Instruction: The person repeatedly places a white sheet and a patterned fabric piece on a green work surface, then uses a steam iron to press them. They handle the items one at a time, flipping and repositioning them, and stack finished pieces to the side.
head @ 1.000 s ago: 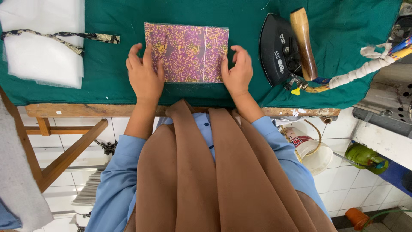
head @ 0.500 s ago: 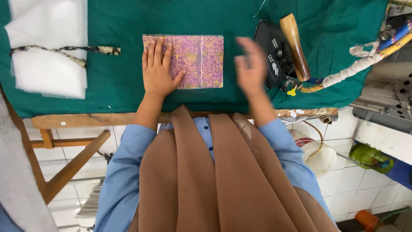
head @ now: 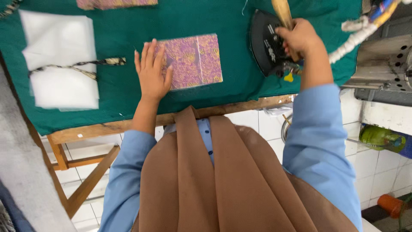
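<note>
A folded fabric piece lies on the counter at the upper middle of the frame, with the left hand flat on its left edge. To its right stands an iron, the right hand closed around its handle at the upper right. At the upper left lies a stack of padding sheets with a strap across it, and another fabric piece sits at the top edge.

patterned cloth piece: matt weave | iron: glossy black, wooden handle | table cover: matt green cloth
</note>
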